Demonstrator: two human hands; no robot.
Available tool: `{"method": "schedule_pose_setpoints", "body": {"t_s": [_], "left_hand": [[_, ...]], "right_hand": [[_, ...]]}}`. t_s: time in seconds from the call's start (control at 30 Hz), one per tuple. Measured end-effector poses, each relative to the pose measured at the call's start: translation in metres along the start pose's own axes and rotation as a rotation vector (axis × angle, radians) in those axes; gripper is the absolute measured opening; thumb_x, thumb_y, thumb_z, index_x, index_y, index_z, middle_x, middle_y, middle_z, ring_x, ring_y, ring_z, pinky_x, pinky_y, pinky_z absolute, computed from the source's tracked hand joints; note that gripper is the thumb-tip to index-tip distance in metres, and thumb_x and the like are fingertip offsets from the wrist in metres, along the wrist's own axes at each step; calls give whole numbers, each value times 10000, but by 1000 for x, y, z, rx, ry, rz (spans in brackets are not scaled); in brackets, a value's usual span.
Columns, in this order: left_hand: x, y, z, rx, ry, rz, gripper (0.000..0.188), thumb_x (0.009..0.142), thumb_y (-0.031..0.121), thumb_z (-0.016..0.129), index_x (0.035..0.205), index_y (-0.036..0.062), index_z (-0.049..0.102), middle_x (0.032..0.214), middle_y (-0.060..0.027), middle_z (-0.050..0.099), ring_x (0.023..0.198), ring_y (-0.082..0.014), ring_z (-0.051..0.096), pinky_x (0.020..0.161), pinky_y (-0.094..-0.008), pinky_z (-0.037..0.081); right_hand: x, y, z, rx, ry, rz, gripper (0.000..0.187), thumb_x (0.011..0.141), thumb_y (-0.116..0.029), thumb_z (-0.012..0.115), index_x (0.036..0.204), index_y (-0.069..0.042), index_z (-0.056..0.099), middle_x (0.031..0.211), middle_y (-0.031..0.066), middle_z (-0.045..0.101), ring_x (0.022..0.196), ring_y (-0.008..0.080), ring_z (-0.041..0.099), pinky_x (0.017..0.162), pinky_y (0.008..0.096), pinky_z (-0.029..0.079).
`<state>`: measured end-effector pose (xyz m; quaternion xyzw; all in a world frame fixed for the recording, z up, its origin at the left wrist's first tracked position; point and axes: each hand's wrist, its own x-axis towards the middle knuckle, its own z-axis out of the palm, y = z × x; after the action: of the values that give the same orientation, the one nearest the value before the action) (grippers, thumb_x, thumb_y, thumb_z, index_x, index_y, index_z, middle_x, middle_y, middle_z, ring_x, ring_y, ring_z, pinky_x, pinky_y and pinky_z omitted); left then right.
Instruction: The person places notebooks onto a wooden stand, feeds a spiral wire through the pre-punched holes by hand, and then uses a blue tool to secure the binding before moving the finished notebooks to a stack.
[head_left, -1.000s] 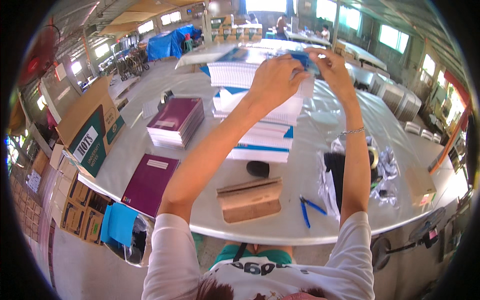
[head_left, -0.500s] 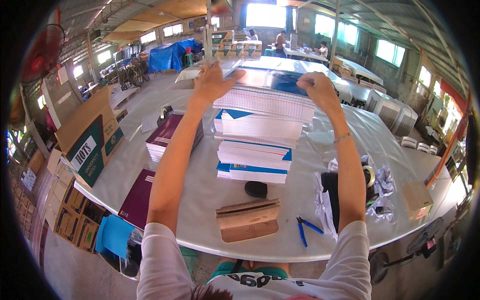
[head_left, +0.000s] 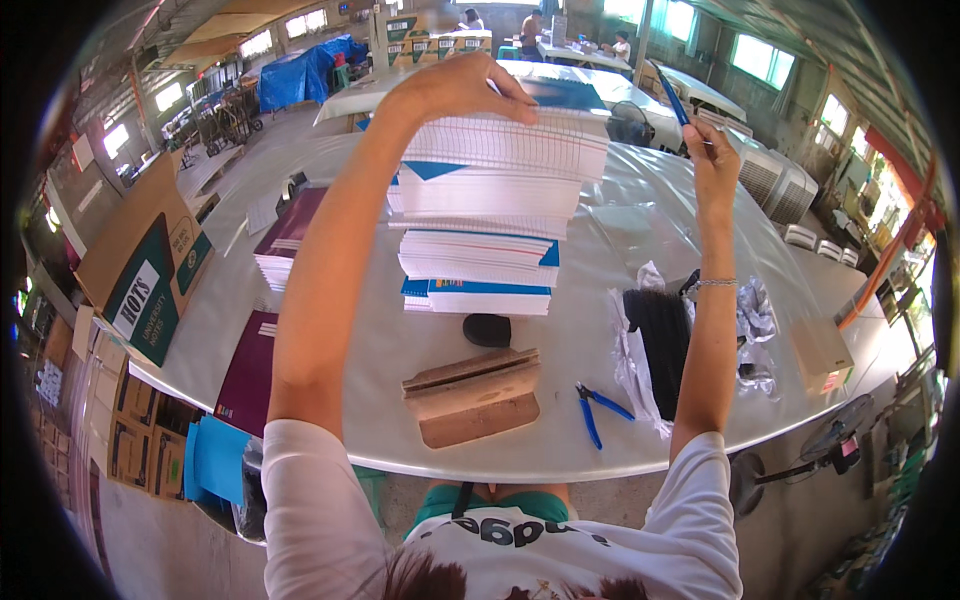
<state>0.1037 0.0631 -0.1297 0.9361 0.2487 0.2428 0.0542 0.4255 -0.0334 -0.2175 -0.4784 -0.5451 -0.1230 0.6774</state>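
A tall stack of white-paged notebooks (head_left: 490, 190) with blue covers stands on the table before me, its bundles laid in turned directions. My left hand (head_left: 462, 85) reaches over the top of the stack, thumb and fingers apart, close to the shiny blue top cover (head_left: 570, 94). Raised to the right of the stack, my right hand (head_left: 714, 155) pinches a thin blue notebook (head_left: 672, 95), seen almost edge-on. Nearer me lie a folded brown cardboard or wooden piece (head_left: 472, 398), a black rounded object (head_left: 487, 330) and blue-handled nippers (head_left: 598, 410).
Maroon notebooks (head_left: 290, 235) and an open carton (head_left: 150, 270) are at the left. A black bundle in crumpled plastic (head_left: 655, 345) and a small brown box (head_left: 822, 358) lie at the right. A standing fan (head_left: 835, 450) is beside the table. People work at far tables.
My right hand has moved from the stack's top out to the right with the blue notebook. My left hand has shifted right over the stack. The view has tilted slightly down.
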Motion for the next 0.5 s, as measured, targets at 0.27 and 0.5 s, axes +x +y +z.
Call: {"method": "schedule_pose_setpoints", "body": {"t_s": [0.27, 0.5], "left_hand": [[2, -16, 14, 21, 150, -15, 494, 875, 518, 589, 1090, 90, 706, 1009, -120, 691, 898, -235, 636, 823, -321, 472], [4, -6, 22, 202, 278, -14, 405, 943, 444, 496, 1051, 96, 673, 915, -133, 681, 854, -264, 646, 778, -361, 483]], "right_hand": [[-29, 9, -15, 37, 26, 48, 273, 887, -210, 676, 1064, -2, 676, 823, -27, 559, 700, 66, 442, 639, 220, 368], [-44, -2, -14, 64, 15, 73, 239, 875, -196, 686, 1030, -14, 691, 864, 2, 577, 736, 80, 492, 688, 231, 401]]}}
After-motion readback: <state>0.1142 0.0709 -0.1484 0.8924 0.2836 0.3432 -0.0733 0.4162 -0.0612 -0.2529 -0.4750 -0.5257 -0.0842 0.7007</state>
